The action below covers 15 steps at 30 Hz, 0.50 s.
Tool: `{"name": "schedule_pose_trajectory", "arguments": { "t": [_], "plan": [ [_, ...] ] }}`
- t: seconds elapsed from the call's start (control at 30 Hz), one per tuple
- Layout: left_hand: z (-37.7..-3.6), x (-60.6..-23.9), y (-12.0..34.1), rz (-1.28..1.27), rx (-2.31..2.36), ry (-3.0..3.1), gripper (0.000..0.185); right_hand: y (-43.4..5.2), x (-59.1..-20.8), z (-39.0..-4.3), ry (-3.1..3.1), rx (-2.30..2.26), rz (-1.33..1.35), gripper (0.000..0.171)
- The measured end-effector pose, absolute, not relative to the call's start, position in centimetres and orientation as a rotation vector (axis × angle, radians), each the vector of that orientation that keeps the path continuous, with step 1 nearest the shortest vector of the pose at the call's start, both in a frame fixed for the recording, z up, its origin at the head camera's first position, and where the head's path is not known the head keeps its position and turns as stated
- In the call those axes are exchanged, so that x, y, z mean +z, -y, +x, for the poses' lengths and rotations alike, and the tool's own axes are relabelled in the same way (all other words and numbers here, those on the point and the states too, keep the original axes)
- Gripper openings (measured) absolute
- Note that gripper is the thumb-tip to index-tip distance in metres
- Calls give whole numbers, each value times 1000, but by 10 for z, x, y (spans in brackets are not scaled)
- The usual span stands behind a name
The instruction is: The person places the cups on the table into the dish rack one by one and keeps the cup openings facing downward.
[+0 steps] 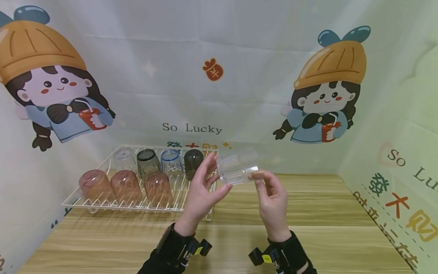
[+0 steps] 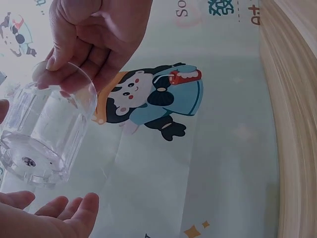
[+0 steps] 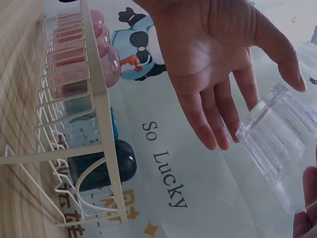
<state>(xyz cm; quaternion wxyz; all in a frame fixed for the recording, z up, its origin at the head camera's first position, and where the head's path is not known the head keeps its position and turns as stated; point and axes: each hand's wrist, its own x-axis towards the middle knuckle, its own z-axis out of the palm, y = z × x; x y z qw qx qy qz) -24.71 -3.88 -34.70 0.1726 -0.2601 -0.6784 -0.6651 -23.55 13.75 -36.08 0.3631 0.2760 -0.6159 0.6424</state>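
Observation:
A clear ribbed glass [image 1: 237, 169] is held in the air, tilted on its side, its thick base toward the left hand. The right hand [image 1: 273, 199] pinches its rim between thumb and fingers; the left wrist view shows this right hand [image 2: 99, 39] with fingers inside the mouth. Beside the base, the left hand [image 1: 200, 192] spreads its fingers and thumb. In the right wrist view the left palm [image 3: 213, 64] faces the glass [image 3: 277, 139] with straight fingers; whether a fingertip touches the base I cannot tell.
A white wire rack [image 1: 137, 208] stands at the left on the wooden table [image 1: 308, 220]. Upside-down glasses fill two rows: pink ones [image 1: 126, 186] in front, then clear, grey, blue-rimmed [image 1: 171, 161] and dark [image 1: 193, 161] ones behind. A printed cloth [image 1: 253, 95] hangs around the table.

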Motion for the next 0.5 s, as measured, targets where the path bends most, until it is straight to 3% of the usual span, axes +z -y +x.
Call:
{"name": "schedule_pose_trajectory", "arguments": {
  "t": [0.5],
  "plan": [
    [-247,-340,32,-829,-1952,1831,84,-138,-360,-232,1595,1767,619,18]
  ]
}}
